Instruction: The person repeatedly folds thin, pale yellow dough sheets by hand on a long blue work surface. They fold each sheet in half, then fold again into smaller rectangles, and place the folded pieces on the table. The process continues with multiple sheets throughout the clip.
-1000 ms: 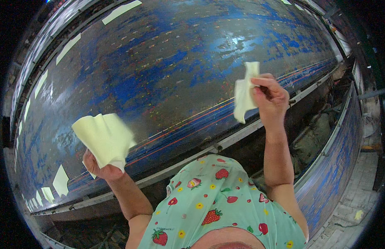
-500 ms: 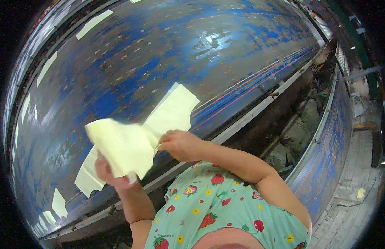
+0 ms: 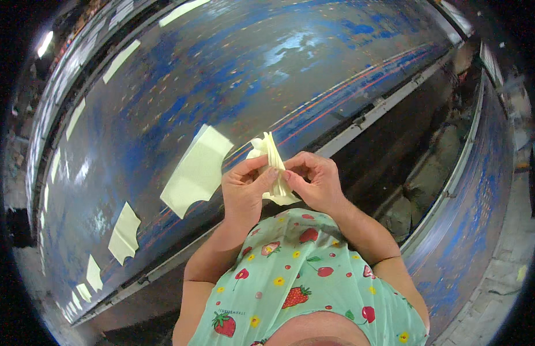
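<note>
Both hands pinch a stack of pale yellow sheets over a blue table.

The left hand (image 3: 243, 187) and right hand (image 3: 315, 183) grip the stack of sheets (image 3: 272, 167) between fingertips, edge-on, thin, fanned slightly at twelve o'clock. A loose sheet (image 3: 197, 170) lies flat at nine o'clock on the worn table (image 3: 233, 75); a smaller sheet (image 3: 124, 232) lies at eight o'clock.
</note>
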A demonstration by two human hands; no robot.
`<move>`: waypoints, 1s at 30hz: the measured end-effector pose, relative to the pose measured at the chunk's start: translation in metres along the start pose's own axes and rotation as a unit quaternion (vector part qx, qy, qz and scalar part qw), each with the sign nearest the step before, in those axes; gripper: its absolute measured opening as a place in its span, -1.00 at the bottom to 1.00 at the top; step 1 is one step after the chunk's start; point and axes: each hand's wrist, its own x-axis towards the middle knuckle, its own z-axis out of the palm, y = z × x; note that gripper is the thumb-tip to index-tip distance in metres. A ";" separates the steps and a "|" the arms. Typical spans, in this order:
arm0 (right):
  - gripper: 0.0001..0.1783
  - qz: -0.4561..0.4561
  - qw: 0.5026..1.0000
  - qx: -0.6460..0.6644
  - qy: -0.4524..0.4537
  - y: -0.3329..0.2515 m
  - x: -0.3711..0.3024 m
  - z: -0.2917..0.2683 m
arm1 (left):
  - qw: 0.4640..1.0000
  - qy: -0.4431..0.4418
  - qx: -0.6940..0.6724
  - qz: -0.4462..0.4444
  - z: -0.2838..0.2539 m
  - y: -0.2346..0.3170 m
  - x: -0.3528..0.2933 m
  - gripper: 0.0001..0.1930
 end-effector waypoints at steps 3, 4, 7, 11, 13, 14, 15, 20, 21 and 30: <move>-0.89 -0.007 0.995 -0.091 0.035 0.000 -0.013 -0.057 | 0.999 -0.011 0.034 -0.007 0.043 -0.028 0.009 -0.70; -0.89 0.012 0.997 -0.070 0.042 0.002 -0.018 -0.072 | 0.998 -0.006 0.053 -0.014 0.057 -0.038 0.012 -0.70; -0.91 0.042 0.998 0.007 0.048 0.006 -0.029 -0.117 | 0.999 -0.033 0.030 -0.015 0.096 -0.060 0.015 -0.67; -0.92 0.082 0.987 0.128 0.048 0.015 -0.031 -0.157 | 0.999 -0.028 0.025 -0.024 0.136 -0.078 0.015 -0.68; -0.91 0.071 0.985 0.152 0.039 0.017 -0.033 -0.167 | 0.988 -0.006 0.157 -0.011 0.149 -0.080 0.015 -0.68; -0.90 0.071 0.984 0.161 0.039 0.018 -0.033 -0.171 | 0.975 0.004 0.221 -0.006 0.154 -0.080 0.016 -0.69; -0.86 0.081 0.975 0.209 0.012 0.018 -0.034 -0.175 | 0.969 0.008 0.248 0.004 0.158 -0.081 0.018 -0.69; -0.86 0.086 0.979 0.183 0.023 0.028 -0.023 -0.182 | 0.952 0.013 0.304 0.009 0.163 -0.082 0.034 -0.69; -0.86 0.080 0.980 0.180 0.029 0.031 -0.020 -0.184 | 0.956 0.017 0.294 0.013 0.162 -0.084 0.038 -0.69; -0.88 0.060 0.976 0.054 0.201 0.029 0.053 -0.238 | 0.998 0.043 -0.038 0.029 0.107 -0.061 0.100 -0.59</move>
